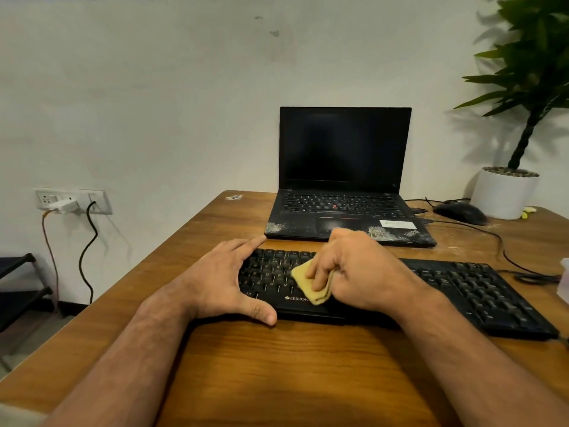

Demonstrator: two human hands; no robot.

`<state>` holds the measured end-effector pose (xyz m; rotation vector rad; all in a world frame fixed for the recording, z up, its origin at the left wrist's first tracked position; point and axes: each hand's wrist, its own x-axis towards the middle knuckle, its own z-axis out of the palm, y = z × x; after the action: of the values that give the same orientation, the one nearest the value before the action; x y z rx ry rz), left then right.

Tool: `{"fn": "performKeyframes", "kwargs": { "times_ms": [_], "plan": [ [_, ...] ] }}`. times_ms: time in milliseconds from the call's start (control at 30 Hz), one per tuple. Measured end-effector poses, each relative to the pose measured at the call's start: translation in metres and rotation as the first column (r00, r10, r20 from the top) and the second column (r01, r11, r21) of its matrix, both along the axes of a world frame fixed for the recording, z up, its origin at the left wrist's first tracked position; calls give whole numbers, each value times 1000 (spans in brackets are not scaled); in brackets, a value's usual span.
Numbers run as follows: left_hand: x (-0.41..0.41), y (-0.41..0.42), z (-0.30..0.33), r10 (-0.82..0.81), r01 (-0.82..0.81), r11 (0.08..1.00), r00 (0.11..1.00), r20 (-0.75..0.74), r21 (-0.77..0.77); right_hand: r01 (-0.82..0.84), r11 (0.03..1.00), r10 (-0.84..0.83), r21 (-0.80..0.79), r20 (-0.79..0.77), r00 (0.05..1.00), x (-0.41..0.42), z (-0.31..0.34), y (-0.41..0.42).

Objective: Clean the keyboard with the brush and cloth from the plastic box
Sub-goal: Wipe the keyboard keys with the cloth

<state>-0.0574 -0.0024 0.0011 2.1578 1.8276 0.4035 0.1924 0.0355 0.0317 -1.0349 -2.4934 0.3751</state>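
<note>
A black keyboard (462, 288) lies across the wooden table (277, 365) in front of me. My right hand (360, 269) grips a folded yellow cloth (311, 288) and presses it onto the keys near the keyboard's middle-left. My left hand (221, 278) rests on the keyboard's left end, thumb on the front edge and fingers spread over the back edge. The brush is not in view. A corner of a clear plastic box (564, 282) shows at the right edge.
An open black laptop (345, 208) stands just behind the keyboard. A black mouse (460, 212) and a white plant pot (505, 192) sit at the back right, with cables (505, 251) trailing to the right. A wall socket (72, 201) is left of the table.
</note>
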Motion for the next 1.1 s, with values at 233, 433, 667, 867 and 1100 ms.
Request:
{"fn": "performKeyframes", "kwargs": {
  "times_ms": [233,433,667,867,1100],
  "plan": [
    [12,6,7,-32,37,999,985,-172,26,-52,999,51,4,103,993,-8,-3,-3],
    [14,11,7,-45,60,997,973,-228,58,73,997,-78,35,184,980,-15,-14,28],
    [18,12,8,-55,68,996,976,-210,58,90,996,-91,10,109,990,-27,-16,33],
    [31,13,9,-60,87,993,951,-302,75,237,970,-241,58,79,967,-11,-15,41],
    [29,9,10,-21,48,996,952,-306,80,-53,999,52,0,83,995,-9,-2,-1]
  ]
}}
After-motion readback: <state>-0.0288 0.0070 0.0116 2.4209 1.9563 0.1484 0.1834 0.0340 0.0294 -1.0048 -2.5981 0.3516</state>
